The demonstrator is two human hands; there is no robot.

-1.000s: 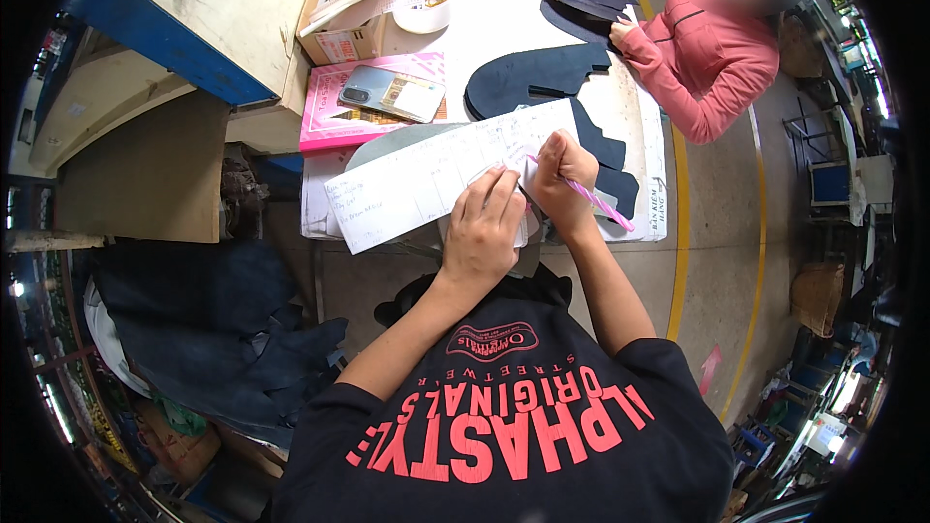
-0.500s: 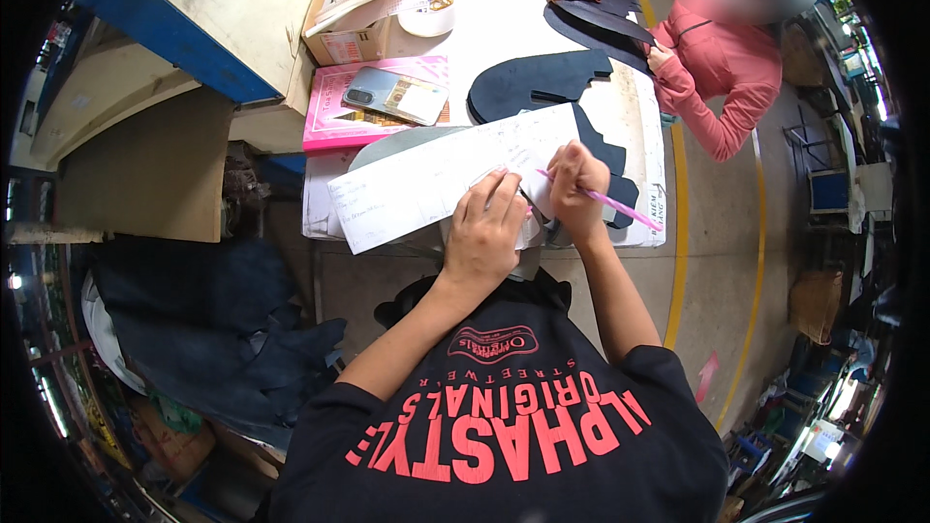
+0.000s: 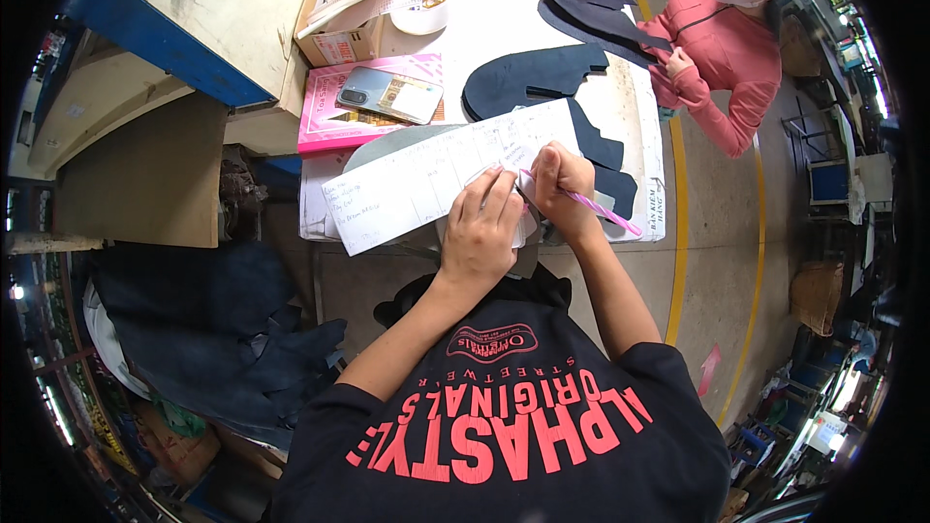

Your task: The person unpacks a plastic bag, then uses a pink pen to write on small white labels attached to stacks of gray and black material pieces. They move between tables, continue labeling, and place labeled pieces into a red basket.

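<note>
My right hand [image 3: 566, 184] is closed round a pink-and-white striped pen [image 3: 605, 213], its tip down at the papers by my left fingertips. My left hand [image 3: 481, 223] lies palm down, fingers stretched out over small white slips [image 3: 528, 223] and the lower edge of a long white sheet [image 3: 392, 196]. Handwriting and ruled lines cover parts of this sheet. The slips are mostly hidden under my left hand, and its thumb does not show. Dark flat cut pieces [image 3: 523, 82] lie just beyond the sheet, others [image 3: 610, 189] right of my right hand.
A phone [image 3: 387, 95] rests on a pink box [image 3: 320, 116] at the left. Behind it stand an open carton [image 3: 334, 44] of papers and a tape roll [image 3: 418, 24]. Across the white table [image 3: 465, 0], a person in pink [image 3: 722, 48] handles dark pieces. Dark material [image 3: 203, 320] hangs lower left.
My right hand and the pen have shifted slightly left and down, closer to my left hand. My left hand stays on the paper. The view has moved a little.
</note>
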